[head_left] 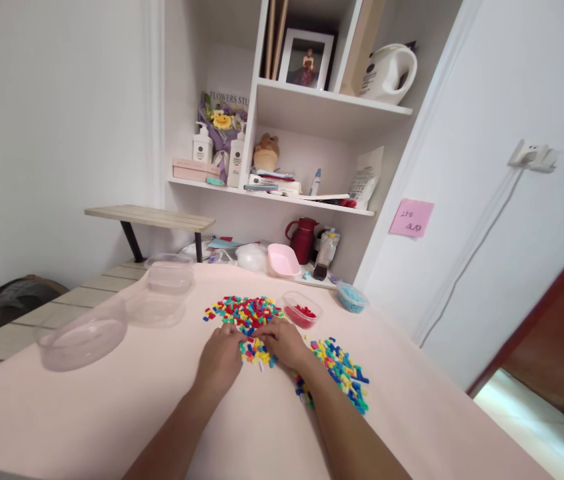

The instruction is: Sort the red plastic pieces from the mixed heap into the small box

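My left hand (223,355) rests at the near left edge of a pile of small coloured plastic bricks (245,308), fingers curled in and thumb close to the index finger. Opposite it, my right hand (285,341) bends over the same pile, its fingertips drawn together and pointing left. The fingertips of both hands nearly meet among the bricks; any piece between them is too small to make out. A few yellow, orange and red bricks (257,350) lie between the hands. Another mixed heap of bricks (342,370) spreads beside my right wrist, partly under the forearm.
A clear tub of red bricks (302,312) stands behind my right hand, and a tub of blue bricks (351,299) farther right. Clear plastic containers (82,340) sit at left. A pink tray (283,260), red jug (303,240) and bottle (326,253) line the back.
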{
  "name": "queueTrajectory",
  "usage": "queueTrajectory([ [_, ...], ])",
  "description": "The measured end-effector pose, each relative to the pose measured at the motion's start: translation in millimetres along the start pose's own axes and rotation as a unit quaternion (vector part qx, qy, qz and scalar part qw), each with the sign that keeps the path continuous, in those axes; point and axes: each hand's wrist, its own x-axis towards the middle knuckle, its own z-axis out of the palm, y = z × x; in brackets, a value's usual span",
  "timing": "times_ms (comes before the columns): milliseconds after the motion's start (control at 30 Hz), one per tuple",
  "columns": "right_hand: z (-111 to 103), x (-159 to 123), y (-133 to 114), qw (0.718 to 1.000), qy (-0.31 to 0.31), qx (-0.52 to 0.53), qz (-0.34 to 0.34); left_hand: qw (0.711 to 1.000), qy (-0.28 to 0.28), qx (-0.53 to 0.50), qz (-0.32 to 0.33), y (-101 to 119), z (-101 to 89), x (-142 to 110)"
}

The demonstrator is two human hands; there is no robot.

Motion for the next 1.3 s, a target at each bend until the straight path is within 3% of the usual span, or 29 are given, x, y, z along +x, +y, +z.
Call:
queueTrajectory([
  [300,-10,-4,-14,0.999,-0.012,0.017,0.031,0.999,-0.008,-0.018,-0.029,-1,-0.7,1],
  [500,-1,1,-11,0.999,0.013,0.016,0.043,0.999,-0.004,-0.024,-0.028,-2,2.9,2],
  [700,3,3,-18,1.000,-0.005,0.001,0.011,0.999,-0.002,-0.050,-0.014,-2,2.6,0],
  [1033,3,3,-24,0.996,0.001,-0.019,0.082,0.973,0.108,-0.187,-0.078,-5,-8.6,6],
  [1300,3,4,-41,0.993,0.019,-0.106,0.056,0.958,0.138,-0.230,-0.104,-5,-10.0,6],
])
